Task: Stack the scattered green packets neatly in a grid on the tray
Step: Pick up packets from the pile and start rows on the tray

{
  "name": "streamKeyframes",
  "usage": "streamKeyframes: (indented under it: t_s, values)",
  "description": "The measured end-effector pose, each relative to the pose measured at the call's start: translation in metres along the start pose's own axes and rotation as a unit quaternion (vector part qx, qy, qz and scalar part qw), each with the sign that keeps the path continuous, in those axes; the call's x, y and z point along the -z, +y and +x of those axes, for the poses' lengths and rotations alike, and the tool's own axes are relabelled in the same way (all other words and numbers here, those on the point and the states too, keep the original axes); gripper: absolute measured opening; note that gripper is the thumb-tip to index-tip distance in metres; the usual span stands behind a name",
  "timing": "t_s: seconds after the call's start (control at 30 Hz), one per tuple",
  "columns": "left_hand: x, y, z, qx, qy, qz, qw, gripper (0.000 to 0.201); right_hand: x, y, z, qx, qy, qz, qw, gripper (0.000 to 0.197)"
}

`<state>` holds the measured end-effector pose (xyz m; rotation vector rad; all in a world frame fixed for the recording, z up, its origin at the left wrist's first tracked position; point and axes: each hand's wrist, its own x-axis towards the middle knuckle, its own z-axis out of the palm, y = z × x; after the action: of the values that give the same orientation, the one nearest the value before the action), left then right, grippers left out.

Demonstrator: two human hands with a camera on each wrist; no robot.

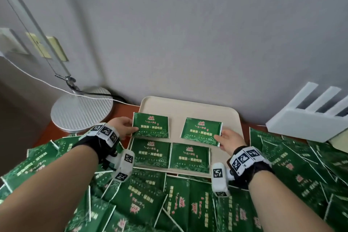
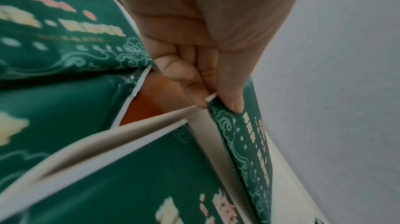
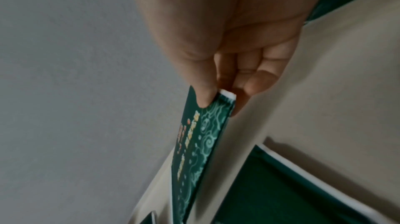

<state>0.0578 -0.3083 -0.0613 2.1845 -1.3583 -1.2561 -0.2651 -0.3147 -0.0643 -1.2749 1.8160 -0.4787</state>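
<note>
A cream tray (image 1: 190, 108) lies against the wall. Two green packets (image 1: 150, 154) (image 1: 189, 158) lie side by side in its near row. My left hand (image 1: 124, 126) pinches the left edge of a third green packet (image 1: 150, 125) over the tray's far left; the left wrist view shows thumb and fingers (image 2: 234, 103) clamped on that packet (image 2: 249, 142). My right hand (image 1: 227, 138) pinches the lower right corner of a fourth packet (image 1: 201, 131) over the far right, seen edge-on in the right wrist view as a thin packet (image 3: 194, 142).
Many loose green packets (image 1: 169, 199) cover the table in front of the tray and on both sides. A round lamp base (image 1: 81, 111) with a white cable stands at the left. A white slotted rack (image 1: 308, 113) sits at the right. The wall rises right behind the tray.
</note>
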Motion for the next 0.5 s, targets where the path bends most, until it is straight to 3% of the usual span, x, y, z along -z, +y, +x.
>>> streamKeyframes:
  t_s: [0.2,0.5]
  values:
    - [-0.008,0.006,0.019,-0.013,0.015,0.051,0.998,0.023,-0.015,0.007,0.026,-0.009,-0.002,-0.080,0.997,0.028]
    - [-0.011,0.008,0.021,-0.011,0.059,0.135,0.989,0.027,-0.021,0.008,0.031,0.009,0.012,-0.113,0.993,0.029]
